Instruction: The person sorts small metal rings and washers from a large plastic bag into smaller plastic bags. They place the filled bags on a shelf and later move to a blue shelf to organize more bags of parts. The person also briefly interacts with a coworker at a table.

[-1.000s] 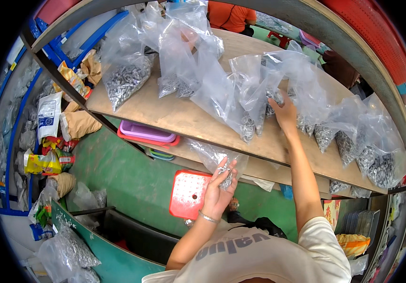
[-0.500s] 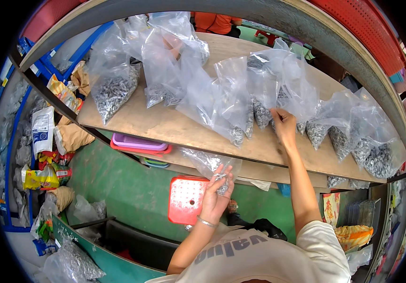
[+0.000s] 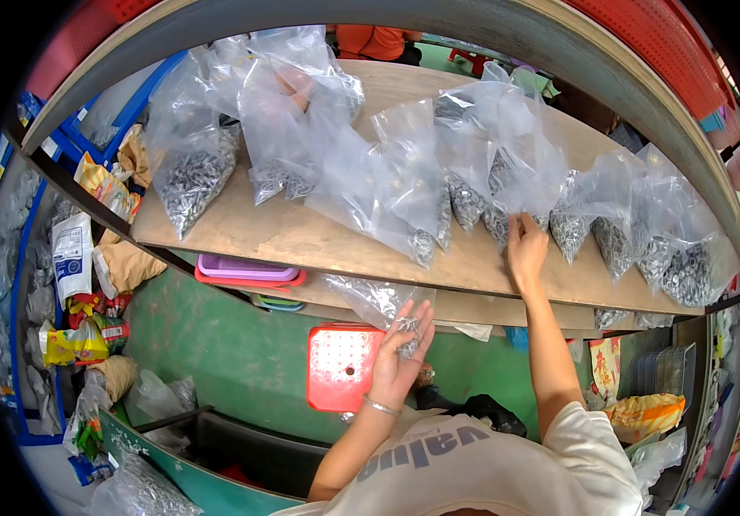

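Observation:
My left hand [image 3: 397, 365] is held palm up below the shelf edge, fingers partly curled around small grey metal parts [image 3: 408, 347] and the end of a clear plastic bag [image 3: 357, 294]. Over the board, my right hand [image 3: 526, 254] has its fingertips drawn together at the mouth of a clear bag holding dark metal parts [image 3: 495, 225]. What those fingertips hold, if anything, is hidden. Beside them stands another bag of metal pieces [image 3: 568, 234]; farther left, a bag of small fittings [image 3: 466, 203] leans among loose plastic.
The wooden board [image 3: 292, 225] carries several more bags, including a large one [image 3: 193, 182] at left and one of nuts [image 3: 688, 273] at right. A metal beam [image 3: 439, 24] crosses above. Below are a red stool [image 3: 335, 365] and purple tray [image 3: 245, 268]. A person in orange [image 3: 370, 41] is beyond.
My right hand has moved slightly down and toward me along the bags. The left hand stays in nearly the same place with its bag. The whole view has shifted a little.

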Available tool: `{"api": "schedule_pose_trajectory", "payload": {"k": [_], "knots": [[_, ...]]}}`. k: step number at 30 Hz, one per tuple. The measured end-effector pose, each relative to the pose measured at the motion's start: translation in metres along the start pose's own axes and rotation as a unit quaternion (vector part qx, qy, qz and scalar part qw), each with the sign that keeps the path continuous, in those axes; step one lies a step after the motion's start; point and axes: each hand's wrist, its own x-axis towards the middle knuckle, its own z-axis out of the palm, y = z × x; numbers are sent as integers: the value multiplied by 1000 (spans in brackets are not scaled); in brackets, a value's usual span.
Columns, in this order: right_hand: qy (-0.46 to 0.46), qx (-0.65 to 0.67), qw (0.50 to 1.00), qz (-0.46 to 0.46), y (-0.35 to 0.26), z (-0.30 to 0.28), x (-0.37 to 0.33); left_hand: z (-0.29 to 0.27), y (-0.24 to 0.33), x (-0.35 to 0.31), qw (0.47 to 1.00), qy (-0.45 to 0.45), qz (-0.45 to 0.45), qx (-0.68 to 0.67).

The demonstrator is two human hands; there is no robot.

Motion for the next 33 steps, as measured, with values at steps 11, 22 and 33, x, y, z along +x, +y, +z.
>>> {"api": "schedule_pose_trajectory", "payload": {"k": [11,22,33], "knots": [[19,95,994,42,6,-16,-21,13,-7,-5,997,-50,-19,-51],[-65,79,988,118,6,-18,-33,22,-19,-8,992,-48,-48,-103],[-93,50,991,87,-1,-5,-41,25,-37,-15,992,-61,-63,-95]]}}
